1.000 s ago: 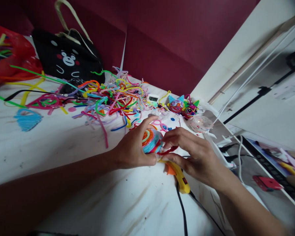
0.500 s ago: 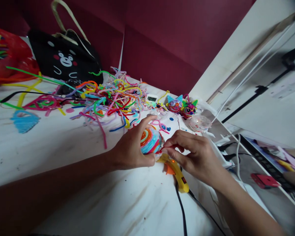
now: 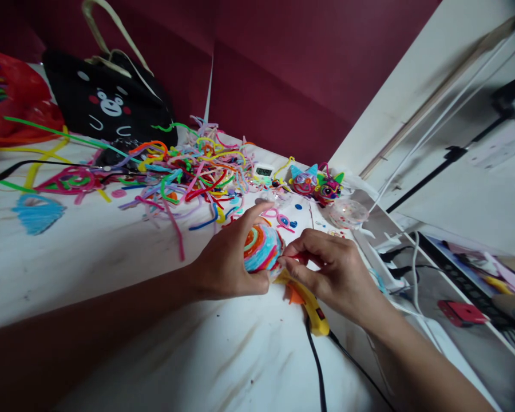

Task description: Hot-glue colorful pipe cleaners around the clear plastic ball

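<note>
A ball wrapped in coloured pipe cleaners (image 3: 264, 252), with orange, light blue and pink bands, is gripped in my left hand (image 3: 236, 254), thumb below and fingers over the top. At the ball's right side, my right hand (image 3: 326, 263) pinches a red pipe cleaner (image 3: 298, 257) between thumb and fingertips. Its tip meets the ball's edge, though the exact contact is partly hidden by the fingers. Just beneath both hands lies a yellow hot glue gun (image 3: 311, 306) with an orange trigger, its nozzle end close under the ball.
Tangled pipe cleaners (image 3: 197, 166) cover the table's back. Behind them stands a black bag (image 3: 111, 103) beside a red plastic bag (image 3: 21, 97). Two decorated balls with ears (image 3: 315, 183), a small digital timer (image 3: 263, 171) and a clear bowl (image 3: 349, 214) sit farther off. Black cables (image 3: 320, 366) run toward me.
My right hand's fingertips have shifted very slightly left along the ball's edge. The left hand keeps its hold on the ball. The view has drifted a little.
</note>
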Tool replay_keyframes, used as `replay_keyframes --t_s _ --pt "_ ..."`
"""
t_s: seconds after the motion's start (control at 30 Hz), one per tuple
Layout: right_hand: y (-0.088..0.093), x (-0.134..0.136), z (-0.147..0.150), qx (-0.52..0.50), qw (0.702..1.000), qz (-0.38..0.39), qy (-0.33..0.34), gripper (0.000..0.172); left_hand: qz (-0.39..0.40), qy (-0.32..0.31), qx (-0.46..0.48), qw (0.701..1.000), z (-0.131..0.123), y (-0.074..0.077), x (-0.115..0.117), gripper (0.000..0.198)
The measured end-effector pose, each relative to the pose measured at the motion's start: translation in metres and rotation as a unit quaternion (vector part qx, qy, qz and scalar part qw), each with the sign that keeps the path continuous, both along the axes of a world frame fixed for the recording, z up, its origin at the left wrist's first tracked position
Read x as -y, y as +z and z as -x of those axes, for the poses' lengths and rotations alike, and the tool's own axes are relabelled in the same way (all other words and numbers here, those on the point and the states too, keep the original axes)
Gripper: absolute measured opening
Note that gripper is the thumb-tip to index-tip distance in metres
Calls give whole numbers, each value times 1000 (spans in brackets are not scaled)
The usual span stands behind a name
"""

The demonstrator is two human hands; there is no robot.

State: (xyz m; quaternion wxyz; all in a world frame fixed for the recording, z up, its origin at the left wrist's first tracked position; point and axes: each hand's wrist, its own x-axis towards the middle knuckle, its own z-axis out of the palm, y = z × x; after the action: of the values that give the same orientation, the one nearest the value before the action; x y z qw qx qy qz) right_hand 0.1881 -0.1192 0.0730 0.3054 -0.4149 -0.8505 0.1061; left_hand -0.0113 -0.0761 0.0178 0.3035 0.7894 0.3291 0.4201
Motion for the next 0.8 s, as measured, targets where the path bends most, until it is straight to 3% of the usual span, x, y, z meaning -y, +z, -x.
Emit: replay_keyframes --t_s 0.37,0.57,0.67,0.8 --pt "-3 -1 -2 -39 996 78 -25 6 -8 -15 -1 1000 0 -5 -1 100" --pt "-5 -4 -3 -120 969 207 -67 8 -10 -26 -4 1000 1 -4 0 100" --pt "-4 -3 -5 -155 952 258 -49 14 -8 -43 -1 999 2 -4 -1 101" --pt "2 -1 -7 -170 950 260 -28 14 -18 -49 6 999 3 -6 -4 100"
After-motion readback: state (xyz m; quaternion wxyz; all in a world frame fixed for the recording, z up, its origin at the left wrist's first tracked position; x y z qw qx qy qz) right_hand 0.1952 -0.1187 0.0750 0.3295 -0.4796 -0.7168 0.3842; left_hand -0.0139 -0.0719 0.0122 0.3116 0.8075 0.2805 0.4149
